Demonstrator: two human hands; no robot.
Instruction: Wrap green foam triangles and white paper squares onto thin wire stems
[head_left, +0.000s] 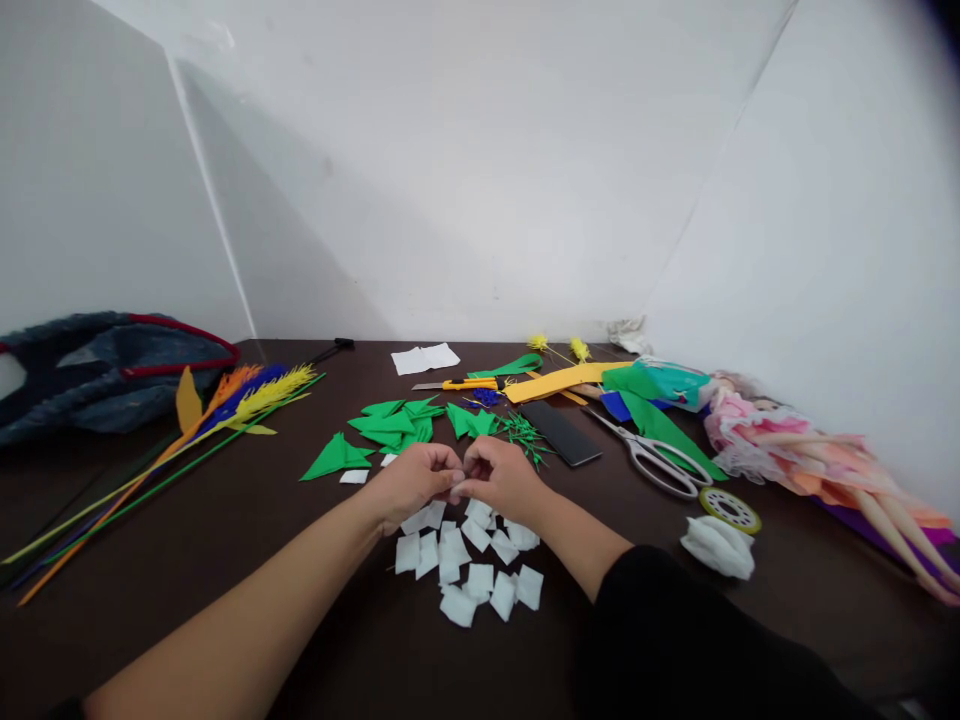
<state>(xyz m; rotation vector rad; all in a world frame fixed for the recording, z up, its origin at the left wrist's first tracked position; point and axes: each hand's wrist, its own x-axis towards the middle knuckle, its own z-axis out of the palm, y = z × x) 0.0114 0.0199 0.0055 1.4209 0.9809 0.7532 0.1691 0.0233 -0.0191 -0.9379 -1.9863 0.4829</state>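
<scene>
In the centre of the frame, just below the middle, the bare left hand (pixel 420 485) and the bare right hand (pixel 504 483) come together, thumbs and forefingers bent into a pinch with their tips meeting; whether something tiny and pale is gripped between them I cannot tell, since the fingertips hide it. Bringing both pinches to one point probably gives fine control, with each hand steadying the other. Below them, in the lower centre, lie many small white squares of soft, thin material (pixel 480 580), some overlapping and some apart, seemingly set close to the body so that single pieces are within short reach. The hands hover above the nearest of these, on a dark brown tabletop (pixel 187 560). Just beyond the hands, pointed green folded pieces (pixel 386 428) and a heap of thin green sprigs (pixel 521 430) are grouped by kind, perhaps to keep them from mixing with the squares. Right of centre rest a flat black phone (pixel 562 432) and metal scissors with pale grey handles (pixel 660 465); a yellow-handled cutter (pixel 469 384) lies farther up the frame. These look set aside, as does the crumpled white wad (pixel 718 547) at the lower right.
</scene>
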